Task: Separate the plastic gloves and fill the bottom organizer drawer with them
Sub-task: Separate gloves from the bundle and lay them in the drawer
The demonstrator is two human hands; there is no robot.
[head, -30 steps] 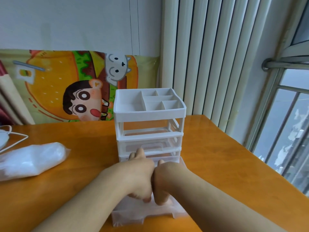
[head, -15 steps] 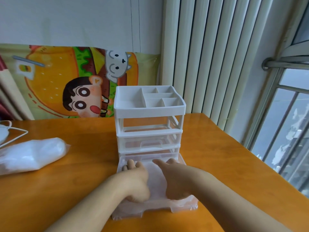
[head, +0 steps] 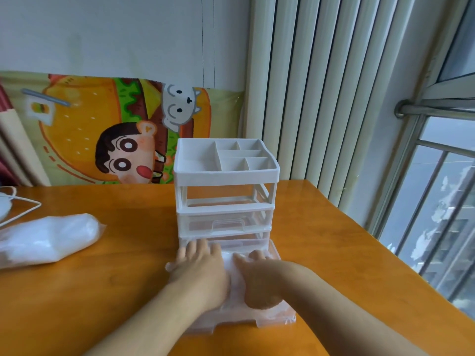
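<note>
Both hands lie flat with fingers spread, the left hand (head: 199,272) and right hand (head: 259,281) pressing the plastic gloves (head: 229,265) down into the pulled-out bottom drawer (head: 276,318) of the organizer (head: 226,176). This looks like the filling step. Next (I think) more gloves must come from the bag (head: 46,237) on the bench (head: 334,253), left of the organizer.

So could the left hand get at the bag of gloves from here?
Probably yes: the bag of gloves lies on the table to the left of the left hand, with nothing between them.
</note>
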